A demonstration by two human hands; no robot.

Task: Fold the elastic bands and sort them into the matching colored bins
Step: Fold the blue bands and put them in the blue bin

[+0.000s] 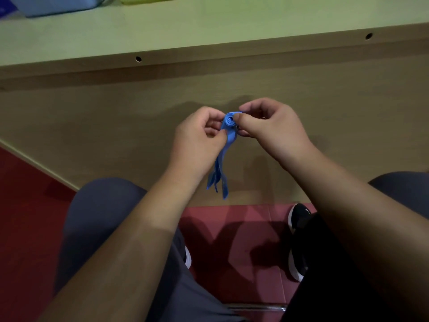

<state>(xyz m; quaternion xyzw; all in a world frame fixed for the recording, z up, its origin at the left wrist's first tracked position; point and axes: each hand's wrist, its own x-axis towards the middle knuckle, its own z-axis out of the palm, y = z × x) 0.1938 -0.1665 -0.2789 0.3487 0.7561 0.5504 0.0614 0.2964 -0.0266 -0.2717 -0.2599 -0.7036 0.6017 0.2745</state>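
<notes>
Left hand (199, 133) and right hand (271, 126) are held before the counter (209, 31); the blue elastic band (228, 133) is pinched between them, its top rolled into a coil, loose ends hanging. A blue bin (58, 5) is seen upon the counter.

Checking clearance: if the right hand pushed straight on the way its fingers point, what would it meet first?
The right hand pinches the rolled blue band, so that comes first; straight beyond that, probably the left hand, though depth is unclear.
</notes>
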